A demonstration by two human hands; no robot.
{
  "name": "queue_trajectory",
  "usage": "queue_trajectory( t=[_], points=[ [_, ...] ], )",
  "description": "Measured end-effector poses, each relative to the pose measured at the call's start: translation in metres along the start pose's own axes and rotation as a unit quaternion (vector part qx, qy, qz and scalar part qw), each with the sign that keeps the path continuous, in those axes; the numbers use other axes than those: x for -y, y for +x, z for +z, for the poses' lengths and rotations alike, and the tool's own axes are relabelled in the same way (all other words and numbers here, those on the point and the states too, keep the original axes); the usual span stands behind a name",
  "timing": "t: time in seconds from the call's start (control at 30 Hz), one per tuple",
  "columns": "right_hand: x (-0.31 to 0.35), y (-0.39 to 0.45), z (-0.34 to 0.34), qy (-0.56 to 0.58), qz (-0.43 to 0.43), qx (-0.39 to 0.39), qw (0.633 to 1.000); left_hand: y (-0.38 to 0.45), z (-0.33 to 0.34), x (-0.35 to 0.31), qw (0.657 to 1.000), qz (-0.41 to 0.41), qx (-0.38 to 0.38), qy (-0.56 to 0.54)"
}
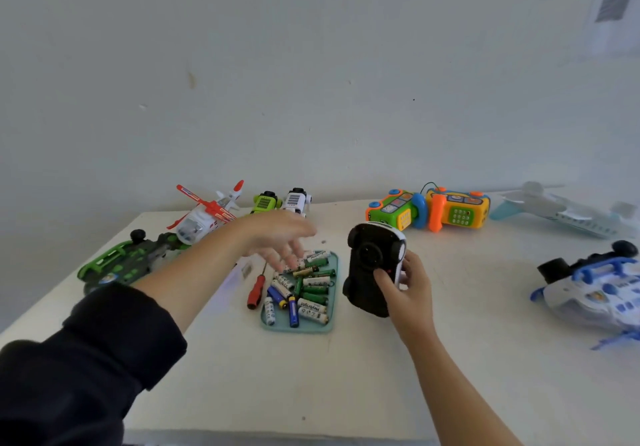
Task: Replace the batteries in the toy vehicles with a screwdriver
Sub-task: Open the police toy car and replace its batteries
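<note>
My right hand (408, 293) grips a black and white toy car (372, 265), held belly up above the table right of the tray. My left hand (280, 241) hovers, blurred, over the far end of a teal tray (333, 321) that holds several loose batteries (308, 290); its fingers are spread and I see nothing in them. A red-handled screwdriver (256, 290) lies on the table just left of the tray. A small pale piece (246, 270) lies beside the screwdriver.
Along the back stand a red and white helicopter (204, 217), a green car (265, 201), a white car (296, 200) and two orange toy phones (429, 210). A green vehicle (117, 265) lies left. A pale plane (561, 210) and a blue-white vehicle (595, 290) lie right.
</note>
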State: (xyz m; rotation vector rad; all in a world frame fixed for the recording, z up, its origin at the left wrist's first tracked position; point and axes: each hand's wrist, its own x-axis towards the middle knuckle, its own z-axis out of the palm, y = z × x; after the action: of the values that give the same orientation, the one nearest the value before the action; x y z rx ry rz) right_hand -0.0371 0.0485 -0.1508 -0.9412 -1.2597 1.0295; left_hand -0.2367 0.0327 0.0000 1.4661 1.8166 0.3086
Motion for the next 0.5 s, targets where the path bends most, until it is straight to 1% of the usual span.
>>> queue_trajectory(
  t=[0.07, 0.13, 0.2, 0.27, 0.3, 0.37, 0.5],
  points=[
    [-0.002, -0.009, 0.003, 0.015, 0.034, -0.016, 0.999, 0.000, 0.002, 0.019, 0.990, -0.064, -0.014, 0.124],
    [-0.002, -0.015, 0.005, 0.025, 0.060, -0.015, 0.998, 0.002, 0.012, 0.039, 0.967, -0.110, -0.023, 0.227],
    [-0.002, -0.017, 0.004, 0.034, 0.086, -0.006, 0.996, 0.002, 0.025, 0.053, 0.941, -0.116, -0.040, 0.315],
    [-0.002, -0.017, 0.001, 0.029, 0.105, 0.005, 0.994, 0.002, 0.036, 0.065, 0.917, -0.104, -0.061, 0.379],
    [-0.003, -0.017, 0.000, 0.019, 0.107, 0.011, 0.994, 0.004, 0.039, 0.070, 0.910, -0.098, -0.074, 0.397],
    [-0.001, -0.018, -0.001, -0.005, 0.105, 0.027, 0.994, 0.007, 0.040, 0.079, 0.910, -0.099, -0.090, 0.392],
    [-0.004, -0.022, 0.001, -0.053, 0.102, 0.027, 0.993, 0.009, 0.036, 0.096, 0.944, -0.123, -0.132, 0.276]
  ],
)
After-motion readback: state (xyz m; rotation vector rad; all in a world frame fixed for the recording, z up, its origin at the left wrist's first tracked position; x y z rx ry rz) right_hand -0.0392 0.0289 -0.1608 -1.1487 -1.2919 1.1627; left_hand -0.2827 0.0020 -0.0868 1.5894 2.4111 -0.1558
